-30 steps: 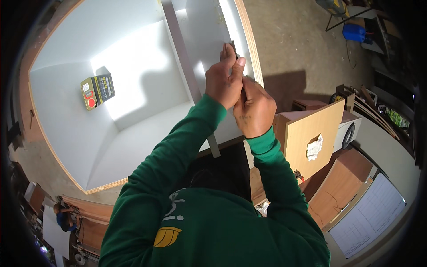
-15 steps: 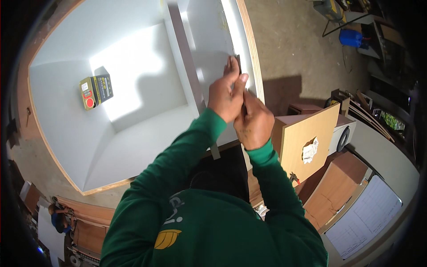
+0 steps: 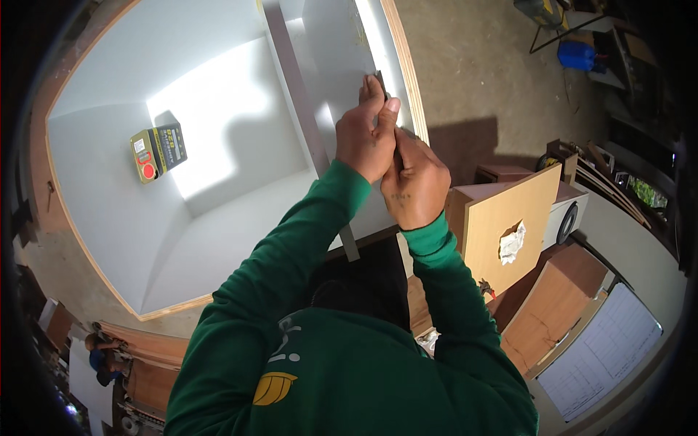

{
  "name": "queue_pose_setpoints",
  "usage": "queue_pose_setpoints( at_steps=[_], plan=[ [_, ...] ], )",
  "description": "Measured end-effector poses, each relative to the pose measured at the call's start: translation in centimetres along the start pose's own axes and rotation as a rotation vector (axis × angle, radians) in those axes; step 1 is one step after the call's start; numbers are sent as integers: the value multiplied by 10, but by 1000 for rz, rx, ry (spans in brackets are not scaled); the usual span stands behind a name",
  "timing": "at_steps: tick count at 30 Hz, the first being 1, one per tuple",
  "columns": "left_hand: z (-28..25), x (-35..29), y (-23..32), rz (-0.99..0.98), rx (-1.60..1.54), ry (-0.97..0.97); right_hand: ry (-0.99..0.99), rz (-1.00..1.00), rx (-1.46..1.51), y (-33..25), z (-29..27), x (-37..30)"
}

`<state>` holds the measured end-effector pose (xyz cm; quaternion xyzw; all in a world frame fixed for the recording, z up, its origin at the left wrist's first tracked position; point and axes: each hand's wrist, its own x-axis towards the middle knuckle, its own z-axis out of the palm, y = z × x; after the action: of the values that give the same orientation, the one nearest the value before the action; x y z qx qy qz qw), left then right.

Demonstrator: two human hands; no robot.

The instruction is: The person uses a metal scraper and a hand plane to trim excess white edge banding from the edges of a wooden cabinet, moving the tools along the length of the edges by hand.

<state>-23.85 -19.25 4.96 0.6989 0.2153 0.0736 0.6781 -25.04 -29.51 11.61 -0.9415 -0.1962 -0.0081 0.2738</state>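
My left hand (image 3: pixel 363 140) and my right hand (image 3: pixel 416 182) are closed together on a dark, narrow, flat file-like bar (image 3: pixel 382 86). Its far tip shows past my left fingers; fingers cover most of its length. The bar lies along the right wall of a large white-lined open cabinet (image 3: pixel 91 138) with pale plywood edges. My right hand grips the near part, close to the cabinet's front right corner. Beside my left wrist runs a grey divider (image 3: pixel 294 94) inside the cabinet. A yellow and black box (image 3: pixel 160 151) with a red round mark sits in the left compartment.
To the right stands a light wood panel (image 3: pixel 512 225) with a ragged hole and white paper. Red-handled pliers (image 3: pixel 486 289) lie near its lower corner. A paper drawing (image 3: pixel 600 352) is further right, a blue container (image 3: pixel 576 54) at far right. Another person (image 3: pixel 105 357) works at lower left.
Both hands stay on the bar. My left hand and the bar's tip have shifted slightly away and to the left along the cabinet wall. The view has tilted a little.
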Motion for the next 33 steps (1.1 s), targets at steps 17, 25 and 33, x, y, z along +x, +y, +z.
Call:
queue_pose_setpoints(
  at_steps=[17, 25, 33],
  plan=[
    [-2, -27, 6, -21, -211, -74, -21, 64, 4, -5, -12, -22],
    [-1, -2, -3, 3, -83, -5, -6, 28, 33, -3, -2, -1],
    [-8, 39, -12, 102, -45, 36, -3, 18, 22, -9, 10, 35]
  ],
)
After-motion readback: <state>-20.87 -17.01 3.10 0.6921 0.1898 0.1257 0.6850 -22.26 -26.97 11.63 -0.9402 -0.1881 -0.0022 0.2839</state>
